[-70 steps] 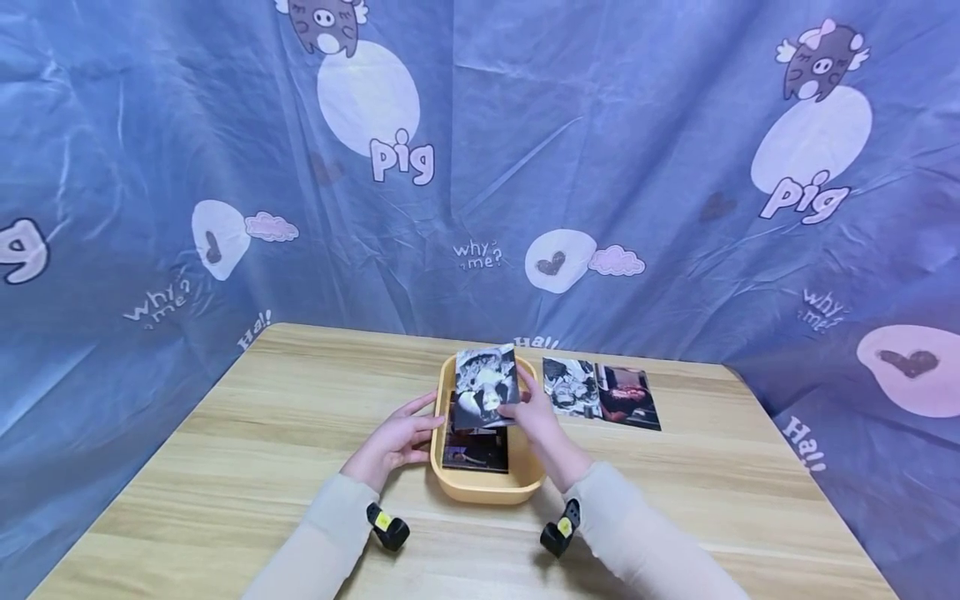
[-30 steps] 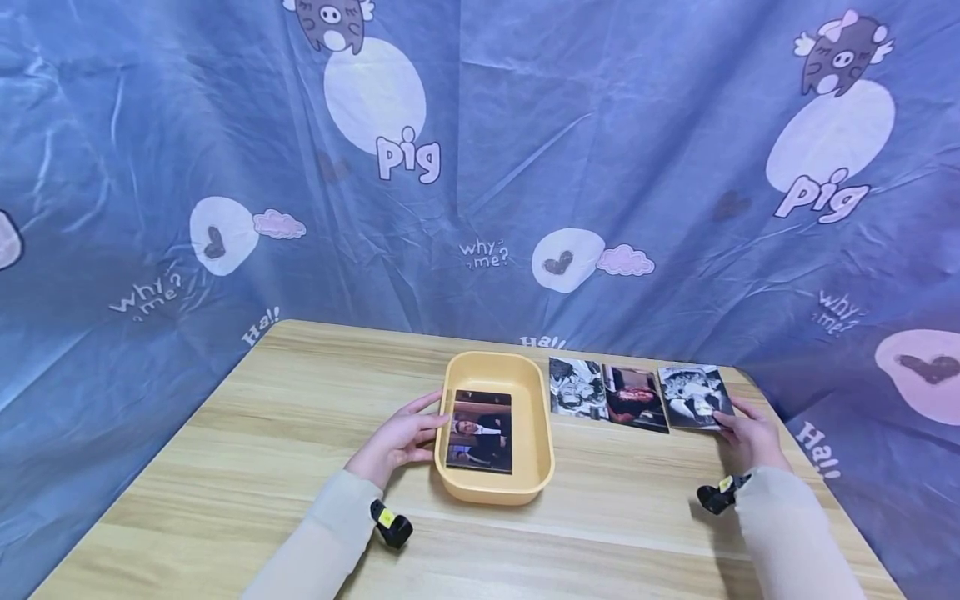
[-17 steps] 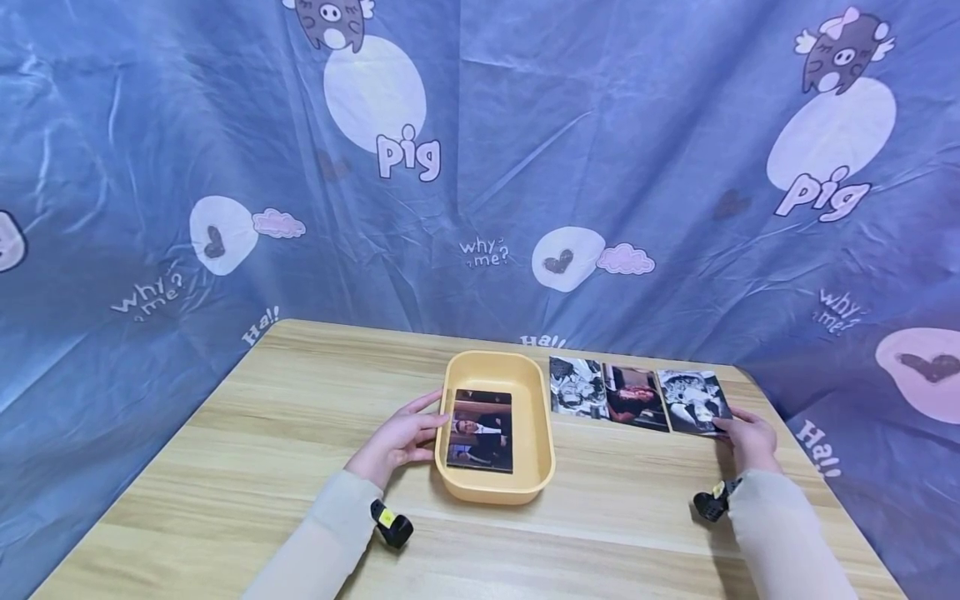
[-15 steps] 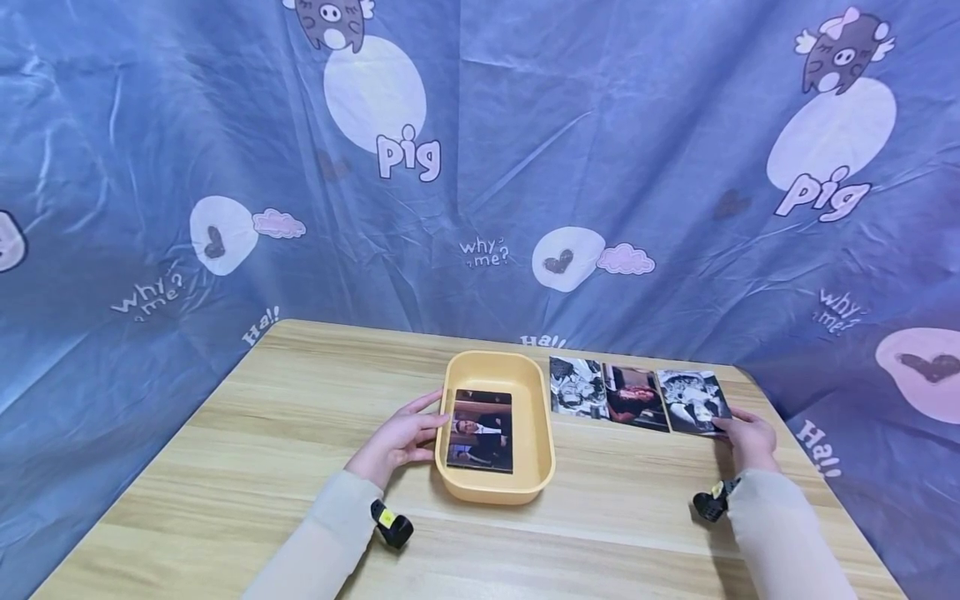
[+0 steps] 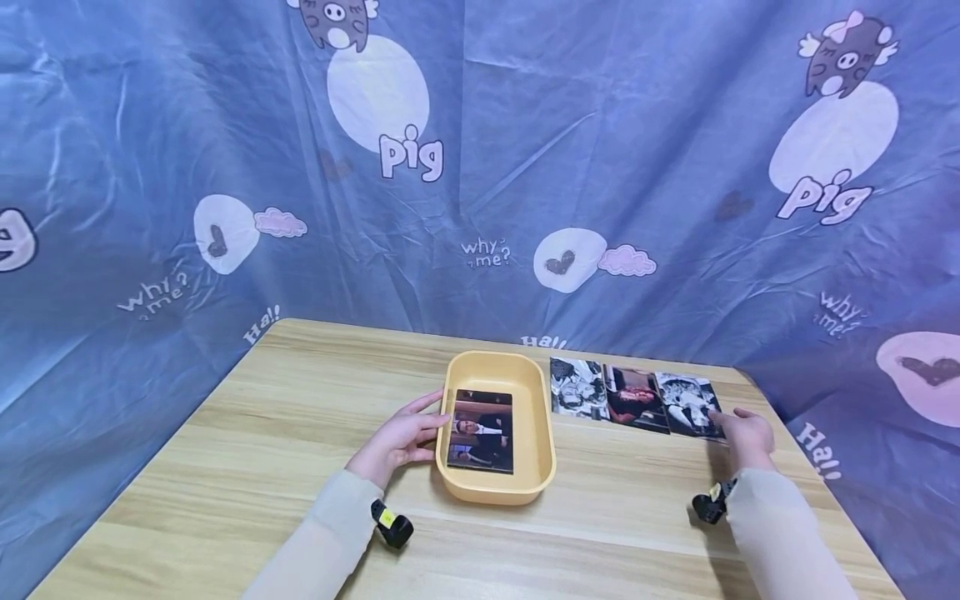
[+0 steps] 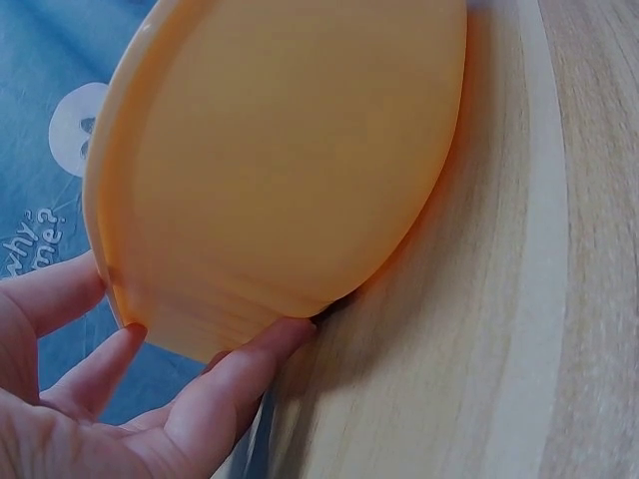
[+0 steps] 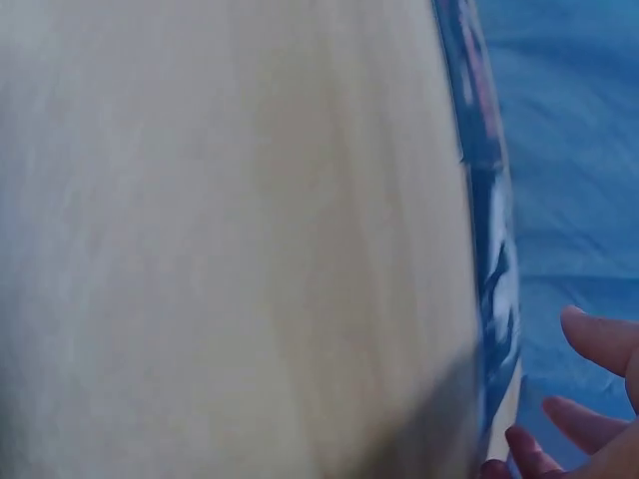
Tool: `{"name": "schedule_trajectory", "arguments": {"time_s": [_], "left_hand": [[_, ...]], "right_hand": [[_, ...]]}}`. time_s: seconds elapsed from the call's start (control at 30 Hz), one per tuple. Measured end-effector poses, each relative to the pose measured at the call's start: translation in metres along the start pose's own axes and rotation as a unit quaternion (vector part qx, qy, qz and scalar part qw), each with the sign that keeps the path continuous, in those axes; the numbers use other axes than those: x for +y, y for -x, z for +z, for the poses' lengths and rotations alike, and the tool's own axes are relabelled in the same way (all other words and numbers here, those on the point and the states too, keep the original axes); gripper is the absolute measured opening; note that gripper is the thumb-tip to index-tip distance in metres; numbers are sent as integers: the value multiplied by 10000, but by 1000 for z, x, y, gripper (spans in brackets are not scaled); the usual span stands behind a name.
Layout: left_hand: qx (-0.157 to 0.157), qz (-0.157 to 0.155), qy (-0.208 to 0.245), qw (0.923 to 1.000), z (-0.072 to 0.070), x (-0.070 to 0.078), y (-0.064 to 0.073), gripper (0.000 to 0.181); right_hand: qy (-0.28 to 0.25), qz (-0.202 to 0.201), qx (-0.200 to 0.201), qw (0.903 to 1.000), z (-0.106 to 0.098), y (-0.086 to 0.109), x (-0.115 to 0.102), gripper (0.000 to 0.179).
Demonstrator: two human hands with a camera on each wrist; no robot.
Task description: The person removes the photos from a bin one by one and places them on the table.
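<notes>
In the head view, my left hand holds the left side of a yellow plastic tub. One fingertip goes over its rim while other fingers lie against the outer wall, as the left wrist view of the tub shows. Inside lies a stack of photo prints, its top photo dark and coloured. Right of the tub, a row on the table has a black-and-white photo, a reddish photo and another black-and-white photo. At that last photo's right edge is my right hand, its fingers spread.
The wooden table ends at a blue printed cloth hanging behind and at both sides. The photo row lies near the table's back edge. A black wrist camera is strapped on each wrist.
My right hand has carried a black-and-white photo from the tub to the row's right end, laid it down, nudged it left and loosened its fingers. The left hand has stayed on the tub.
</notes>
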State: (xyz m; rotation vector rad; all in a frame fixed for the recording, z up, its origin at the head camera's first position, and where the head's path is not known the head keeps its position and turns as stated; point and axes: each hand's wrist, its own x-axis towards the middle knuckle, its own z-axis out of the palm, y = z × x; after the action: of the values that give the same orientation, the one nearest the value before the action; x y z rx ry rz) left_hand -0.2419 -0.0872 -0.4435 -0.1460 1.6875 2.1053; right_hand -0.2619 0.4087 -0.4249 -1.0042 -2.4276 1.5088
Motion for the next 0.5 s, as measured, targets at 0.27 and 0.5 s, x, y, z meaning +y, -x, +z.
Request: {"name": "schedule_trajectory", "arguments": {"time_s": [0.27, 0.5], "left_hand": [[2, -2, 27, 10000, -1, 0, 0, 59], [31, 34, -17, 10000, 0, 0, 1, 60]], "right_hand": [[-1055, -231, -429, 9932, 16, 8, -28, 81], [-1569, -462, -1396, 9766, 41, 39, -68, 76]]}}
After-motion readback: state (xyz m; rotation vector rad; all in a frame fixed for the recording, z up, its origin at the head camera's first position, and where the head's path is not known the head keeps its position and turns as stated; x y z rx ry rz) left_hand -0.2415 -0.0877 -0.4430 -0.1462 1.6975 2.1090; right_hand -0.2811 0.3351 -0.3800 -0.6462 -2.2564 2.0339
